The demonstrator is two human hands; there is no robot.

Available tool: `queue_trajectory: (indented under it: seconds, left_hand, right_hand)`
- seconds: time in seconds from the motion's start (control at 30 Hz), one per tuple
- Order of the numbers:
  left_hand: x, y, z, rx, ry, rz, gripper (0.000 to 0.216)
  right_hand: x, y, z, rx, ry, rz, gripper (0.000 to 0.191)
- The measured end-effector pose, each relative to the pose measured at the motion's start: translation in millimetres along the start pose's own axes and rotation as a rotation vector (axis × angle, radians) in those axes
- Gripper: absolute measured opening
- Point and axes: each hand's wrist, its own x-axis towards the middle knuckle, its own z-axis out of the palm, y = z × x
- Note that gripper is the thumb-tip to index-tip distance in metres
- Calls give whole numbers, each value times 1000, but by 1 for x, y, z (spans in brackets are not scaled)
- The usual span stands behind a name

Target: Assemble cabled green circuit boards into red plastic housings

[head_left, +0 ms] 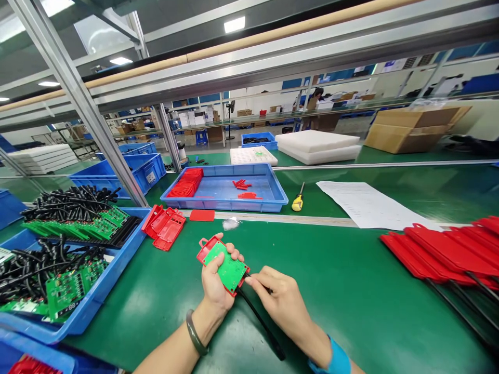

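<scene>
Centrally, above green table (335, 249): left hand (216, 283) wraps its fingers round red plastic case (203, 252); right hand (284, 297) bunches fingers at case's lower end, grip unclear. Green circuit board (232, 271) sits in case; black cable (258, 318) trails out.

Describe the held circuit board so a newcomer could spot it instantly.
Find the green table, then the left hand, just below the picture's centre. It holds a green circuit board. Unlike boards in the blue bin, this one sits in a red case.
</scene>
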Motion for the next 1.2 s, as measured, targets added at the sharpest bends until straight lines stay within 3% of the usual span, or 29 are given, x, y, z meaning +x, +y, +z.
queue_trajectory:
  seconds: [0.2, 0.3, 0.4, 0.47, 0.6, 0.7, 0.8, 0.93, 1.07, 1.2]
  left_hand:
    - [-3, 1, 0, 20, -27, 21, 34]
    - [-2, 2, -1, 2, -26, -30, 35]
    - [-3, 4, 0, -5, -68, -22, 33]
    - [-3, 4, 0, 22, -112, -17, 32]
    - [-1, 6, -4, 57, -137, -104, 36]
    - [4, 7, -7, 65, -126, -181, 39]
    - [7, 6, -11, 111, -148, -201, 40]
    - [6, 1, -15, 217, -166, -242, 46]
    - [6, -1, -15, 303, -165, -281, 52]
    - [9, 0, -15, 477, -122, -308, 42]
  right_hand:
    - [-2, 1, 18, 584, -134, 459, 48]
    - [2, 2, 12, 648, -188, 435, 45]
    - [4, 1, 6, 496, -94, 301, 44]
    - [2, 2, 9, 594, -103, 383, 44]
    - [-2, 7, 17, 948, -301, 649, 47]
    - [1, 10, 12, 983, -359, 553, 41]
    - [6, 8, 3, 1056, -323, 456, 31]
    - [7, 5, 7, 1139, -286, 472, 36]
    - [3, 9, 18, 1052, -161, 451, 33]
    - [3, 18, 19, 995, -108, 507, 34]
